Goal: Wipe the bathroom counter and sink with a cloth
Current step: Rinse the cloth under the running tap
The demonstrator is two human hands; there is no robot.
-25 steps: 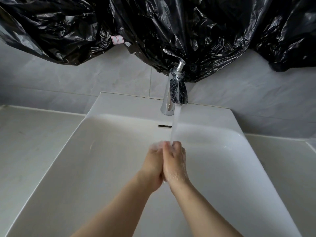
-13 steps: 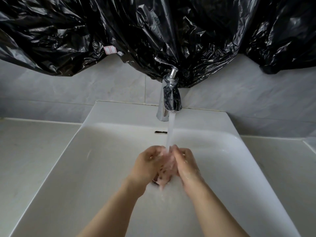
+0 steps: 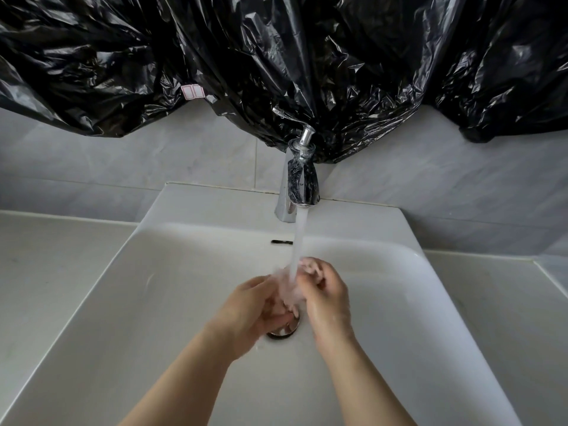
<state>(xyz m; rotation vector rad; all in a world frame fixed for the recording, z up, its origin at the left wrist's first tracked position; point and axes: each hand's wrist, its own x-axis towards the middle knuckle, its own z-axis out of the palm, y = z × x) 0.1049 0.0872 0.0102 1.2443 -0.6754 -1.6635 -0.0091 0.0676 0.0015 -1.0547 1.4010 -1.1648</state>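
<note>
Two bare hands are held close together over the white sink, right under the running water. The water falls from a shiny silver tap at the back of the sink and lands between the hands. The left hand has its fingers curled in toward the other hand. The right hand has its fingers bent too, with the tips up near the water. Between the hands is a pale pink blur, all mixed up with the splashing water, so I cannot tell if it is a cloth or what either hand has hold of. Just below the hands is the round metal drain, partly hidden by the left hand. The pale counter lies flat on both sides of the sink. Crinkly black plastic hangs on the grey tile wall above the tap
</note>
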